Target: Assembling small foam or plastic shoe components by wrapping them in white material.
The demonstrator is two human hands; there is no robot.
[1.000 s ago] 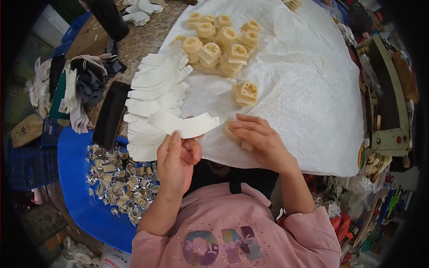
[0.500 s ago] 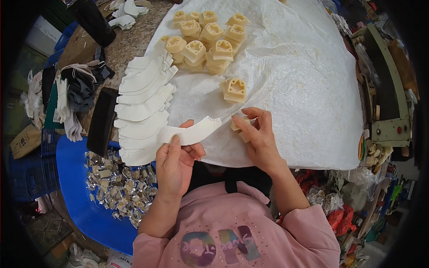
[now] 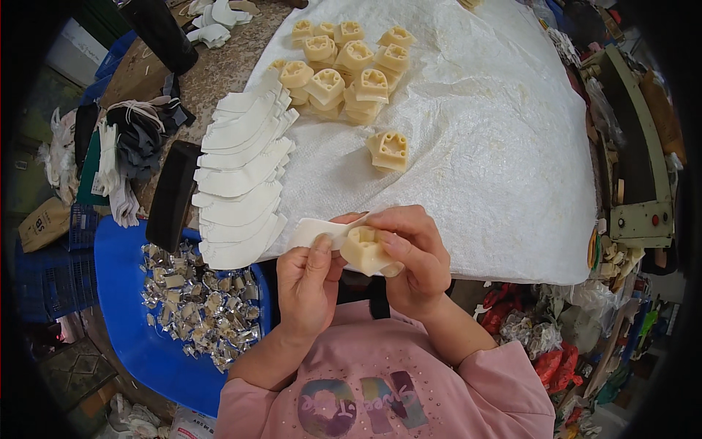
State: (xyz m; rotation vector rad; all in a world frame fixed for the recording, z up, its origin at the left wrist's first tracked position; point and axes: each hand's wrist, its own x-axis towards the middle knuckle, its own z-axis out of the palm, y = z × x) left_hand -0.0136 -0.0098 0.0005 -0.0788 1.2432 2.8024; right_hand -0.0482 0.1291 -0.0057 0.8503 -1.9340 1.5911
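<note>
Left hand (image 3: 311,285) pinches thin, flexible white strip (image 3: 316,230); right hand (image 3: 409,256) fingers wrap light, rigid cream block (image 3: 363,249); grip block's sides

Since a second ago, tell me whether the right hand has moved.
Yes. The right hand has lifted a cream block off the white sheet and drawn it back toward the body, past the sheet's near edge, meeting the left hand and its white strip.

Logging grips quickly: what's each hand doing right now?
Left hand: closed on the white strip.
Right hand: closed on the cream block.
</note>
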